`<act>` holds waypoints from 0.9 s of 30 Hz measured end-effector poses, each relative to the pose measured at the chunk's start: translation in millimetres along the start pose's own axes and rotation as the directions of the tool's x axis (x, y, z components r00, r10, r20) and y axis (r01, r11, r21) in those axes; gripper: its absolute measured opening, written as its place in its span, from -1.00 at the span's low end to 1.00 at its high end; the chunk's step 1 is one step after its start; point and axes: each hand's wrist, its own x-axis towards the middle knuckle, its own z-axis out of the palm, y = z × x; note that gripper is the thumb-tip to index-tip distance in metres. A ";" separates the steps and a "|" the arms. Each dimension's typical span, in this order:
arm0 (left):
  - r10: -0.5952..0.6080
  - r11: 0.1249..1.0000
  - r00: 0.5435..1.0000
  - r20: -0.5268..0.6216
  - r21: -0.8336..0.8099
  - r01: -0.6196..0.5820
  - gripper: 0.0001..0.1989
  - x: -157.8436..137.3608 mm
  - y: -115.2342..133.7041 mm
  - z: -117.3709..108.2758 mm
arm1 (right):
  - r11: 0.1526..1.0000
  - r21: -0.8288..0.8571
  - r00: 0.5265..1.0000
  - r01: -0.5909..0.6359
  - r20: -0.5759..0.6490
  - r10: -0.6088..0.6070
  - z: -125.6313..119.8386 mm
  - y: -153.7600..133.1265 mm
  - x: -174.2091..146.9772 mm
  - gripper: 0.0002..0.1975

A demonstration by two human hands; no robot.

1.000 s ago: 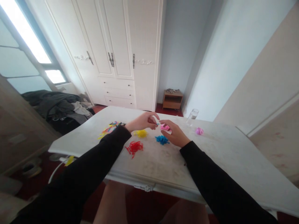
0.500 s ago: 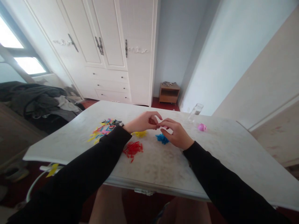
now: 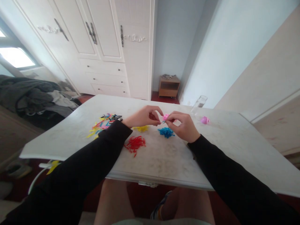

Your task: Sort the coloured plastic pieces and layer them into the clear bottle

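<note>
My right hand point(image 3: 184, 125) pinches a small bluish strip point(image 3: 163, 122) between thumb and fingertips, beside a pink pile of strips point(image 3: 165, 117). Close to its left, my left hand point(image 3: 151, 117) curls with its fingertips drawn together near that strip; whatever is in them is too small to make out. Below the right hand lies a blue pile of strips point(image 3: 166, 132). A yellow pile point(image 3: 141, 128) shows partly under the left hand, and a red pile point(image 3: 135, 144) lies nearer me. The strips resemble small rubber bands.
A mixed-colour heap of strips point(image 3: 103, 126) spreads at the table's left. Towards the back right, a clear glass jar point(image 3: 199, 105) stands near a pink-purple ball-like object point(image 3: 205, 120). The white table point(image 3: 225, 156) has its near edge above my legs.
My hands have moved slightly apart, showing the pink pile between them and more of the blue pile. A bluish strip now shows at my right fingertips. The camera view has tilted down.
</note>
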 end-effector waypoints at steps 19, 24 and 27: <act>-0.406 0.912 0.769 0.494 0.275 0.304 -0.88 -16.6 29.3 -18.2 | 0.988 -0.156 0.971 -0.005 0.236 0.043 3.1 16.5 0.1 -0.59; -0.417 0.903 0.748 0.517 0.328 0.277 -0.94 -20.5 30.9 -19.0 | 0.989 -0.145 0.977 -0.008 0.210 0.038 3.6 15.1 0.3 -0.67; -0.448 0.888 0.733 0.512 0.346 0.301 -0.83 -23.8 35.7 -20.7 | 0.990 -0.139 0.977 -0.015 0.207 0.044 3.7 13.6 0.2 -0.73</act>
